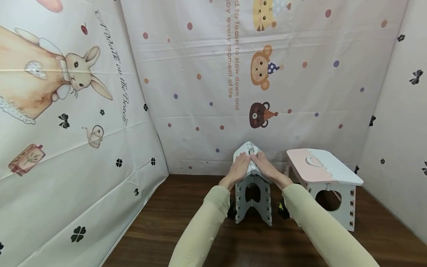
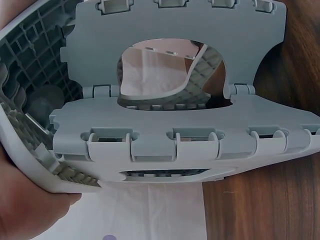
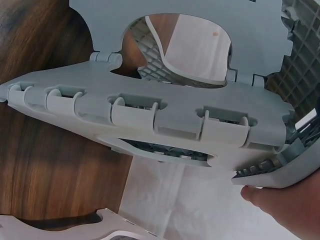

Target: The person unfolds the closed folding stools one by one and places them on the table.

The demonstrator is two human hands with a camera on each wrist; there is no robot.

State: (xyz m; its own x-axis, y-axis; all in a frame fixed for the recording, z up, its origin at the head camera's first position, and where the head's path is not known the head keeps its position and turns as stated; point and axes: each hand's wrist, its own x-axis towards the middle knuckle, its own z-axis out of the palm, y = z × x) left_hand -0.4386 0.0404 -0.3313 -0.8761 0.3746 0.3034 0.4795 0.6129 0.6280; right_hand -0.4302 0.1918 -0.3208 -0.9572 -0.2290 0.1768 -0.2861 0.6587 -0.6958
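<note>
A grey-white folding stool stands half folded on the dark wooden surface, its top peaked like a roof and its end panel bent at the middle hinge. My left hand lies flat along the left slope of the top. On the opposite slope rests my right hand, fingers stretched toward the ridge. Both wrist views show the stool's hinged grey end panel with an oval opening. Part of the left hand and of the right hand shows outside the top's edges.
To the right stands an unfolded stool with a pink and white top and a handle. Printed cloth hangs behind and at both sides. Dark wooden flooring stretches in front. A small black and yellow object sits near the right sleeve.
</note>
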